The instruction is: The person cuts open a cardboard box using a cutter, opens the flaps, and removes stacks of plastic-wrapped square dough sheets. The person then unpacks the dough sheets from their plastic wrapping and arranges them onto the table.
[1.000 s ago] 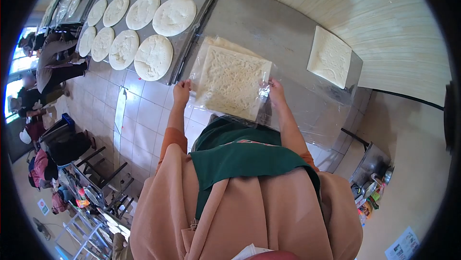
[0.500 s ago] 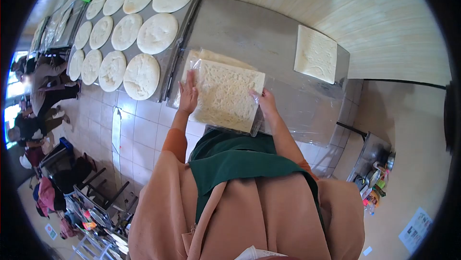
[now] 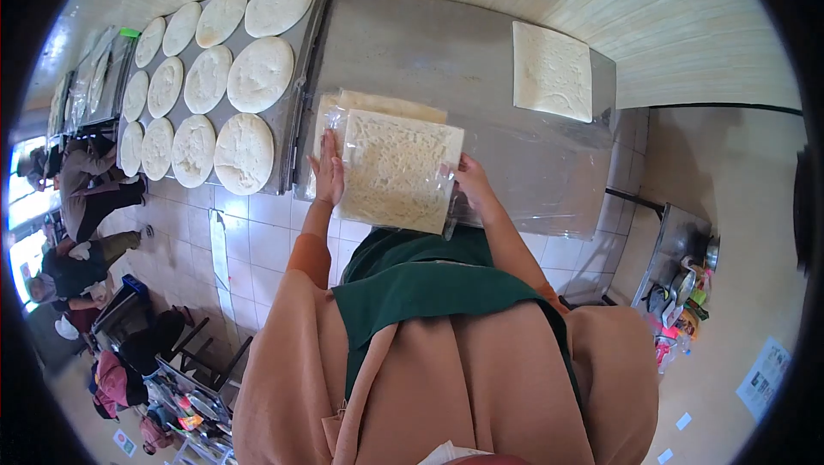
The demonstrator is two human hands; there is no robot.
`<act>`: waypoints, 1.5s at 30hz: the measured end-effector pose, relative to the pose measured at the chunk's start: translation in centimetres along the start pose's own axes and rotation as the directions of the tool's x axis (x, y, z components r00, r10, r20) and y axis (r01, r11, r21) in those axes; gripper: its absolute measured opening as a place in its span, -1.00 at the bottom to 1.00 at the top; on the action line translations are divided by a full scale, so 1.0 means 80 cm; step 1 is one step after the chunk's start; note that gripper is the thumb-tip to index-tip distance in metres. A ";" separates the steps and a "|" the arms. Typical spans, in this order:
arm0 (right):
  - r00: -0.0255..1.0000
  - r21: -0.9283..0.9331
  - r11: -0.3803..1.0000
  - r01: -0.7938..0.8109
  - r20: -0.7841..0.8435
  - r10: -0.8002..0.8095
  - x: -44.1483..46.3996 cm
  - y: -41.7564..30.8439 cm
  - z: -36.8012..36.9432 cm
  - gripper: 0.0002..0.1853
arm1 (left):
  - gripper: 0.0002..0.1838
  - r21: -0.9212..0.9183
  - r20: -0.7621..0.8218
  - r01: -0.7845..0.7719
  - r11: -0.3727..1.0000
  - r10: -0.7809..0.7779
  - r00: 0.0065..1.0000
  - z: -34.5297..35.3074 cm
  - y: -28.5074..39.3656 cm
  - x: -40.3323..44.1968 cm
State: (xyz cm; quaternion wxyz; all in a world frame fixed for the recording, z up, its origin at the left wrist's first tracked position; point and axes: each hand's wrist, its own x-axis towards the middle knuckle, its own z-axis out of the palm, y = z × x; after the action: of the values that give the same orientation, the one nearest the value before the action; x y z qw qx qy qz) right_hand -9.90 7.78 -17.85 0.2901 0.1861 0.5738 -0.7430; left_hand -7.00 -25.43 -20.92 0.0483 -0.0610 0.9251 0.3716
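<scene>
Pinching bagged bread [image 3: 396,169]: right hand [image 3: 469,178]; left hand [image 3: 328,175] spread alongside; round breads [image 3: 260,75] left, square slab [image 3: 552,73] right.

The left forearm [image 3: 315,223] and the right forearm [image 3: 510,240] both reach forward. The left hand [image 3: 328,172] is flat, its fingers extended, the outermost standing apart. The right hand [image 3: 469,180] turns inward, its fingers bent in a pinching pose.

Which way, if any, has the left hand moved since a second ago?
Yes. Judged against the near right corner of the bread tray, the left hand has moved forward, away from the body.
</scene>
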 end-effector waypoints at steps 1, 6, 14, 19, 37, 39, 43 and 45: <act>0.999 0.031 0.999 -0.041 0.033 0.040 0.001 0.007 0.000 -0.61 | -0.09 -0.009 0.008 0.006 1.000 -0.006 1.000 0.000 0.000 0.001; 0.961 0.013 0.968 -0.252 0.119 0.249 -0.017 0.034 -0.001 -0.56 | 0.00 -0.026 0.057 0.010 1.000 -0.008 0.998 -0.006 0.001 0.003; 0.993 -0.004 0.997 -0.074 0.092 0.074 -0.012 0.003 -0.050 -0.58 | -0.06 0.039 0.015 -0.032 0.999 0.031 0.999 0.001 -0.008 0.000; 0.993 0.138 0.990 -0.019 -0.112 0.034 0.020 0.034 -0.022 -0.58 | -0.19 0.167 -0.012 -0.064 0.984 0.067 0.998 0.003 0.000 -0.005; 0.713 -0.993 -0.013 0.121 0.096 -0.695 -0.182 -0.199 -0.151 -0.67 | -0.22 0.364 -0.060 -0.054 0.930 0.082 0.995 0.012 0.011 -0.006; 0.726 -0.983 -0.157 0.092 0.174 -0.665 -0.190 -0.153 -0.166 -0.56 | -0.22 0.361 -0.055 -0.057 0.931 0.082 0.995 0.011 0.011 -0.005; 0.800 -0.993 -0.118 0.023 0.089 -0.593 -0.173 -0.018 -0.190 -0.52 | -0.22 0.383 -0.044 -0.053 0.922 0.075 0.996 0.010 0.015 -0.005; 0.780 -0.996 -0.085 0.026 0.073 -0.622 -0.157 0.012 -0.191 -0.53 | -0.21 0.389 -0.046 -0.067 0.919 0.092 0.995 0.012 0.014 -0.004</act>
State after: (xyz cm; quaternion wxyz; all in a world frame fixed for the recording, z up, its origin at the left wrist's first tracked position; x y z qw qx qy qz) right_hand -0.58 24.99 -15.04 0.0038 -0.0661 0.9914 -0.1125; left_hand -6.84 -23.93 -20.76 0.0150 -0.0242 0.9830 0.1814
